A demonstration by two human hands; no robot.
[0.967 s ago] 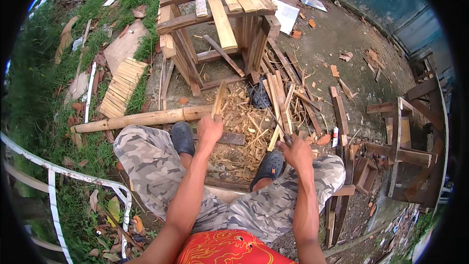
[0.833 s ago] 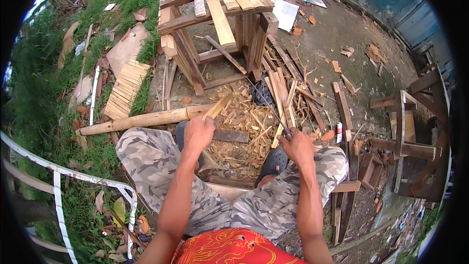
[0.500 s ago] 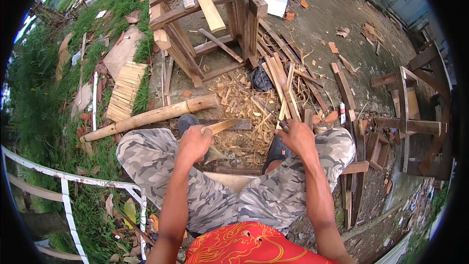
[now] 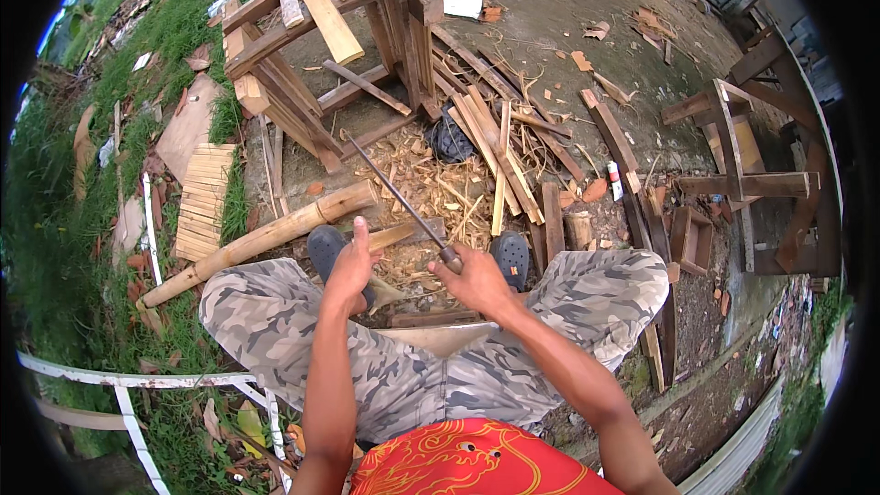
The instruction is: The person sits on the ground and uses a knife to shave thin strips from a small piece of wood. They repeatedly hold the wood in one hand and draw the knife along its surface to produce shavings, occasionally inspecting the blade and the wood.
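My right hand [image 4: 478, 282] is closed round the wooden handle of a long, narrow-bladed knife [image 4: 401, 197]. Its blade slants up to the far left, over the wood shavings [image 4: 412, 165]. Left of it, my left hand [image 4: 351, 263] is around a short split piece of bamboo [image 4: 392, 235], with one digit pointing up; part of the grip is hidden behind the hand. The knife blade is apart from the bamboo piece. Between my feet, a dark board [image 4: 429, 228] lies among the shavings. A bamboo pole [image 4: 275, 236] lies by my left foot.
Ahead stands a rough wooden frame [image 4: 266, 60] topped with bamboo slats [image 4: 330, 23]. A slat panel [image 4: 204, 202] lies on the grass. Wood strips [image 4: 500, 151] are heaped ahead right; a wooden stand [image 4: 742, 174] is far right. White metal rails [image 4: 137, 378] run at near left.
My right hand has swung inward from my right knee, and the knife blade now points far left above the shavings. A digit of my left hand has lifted. The view has shifted right.
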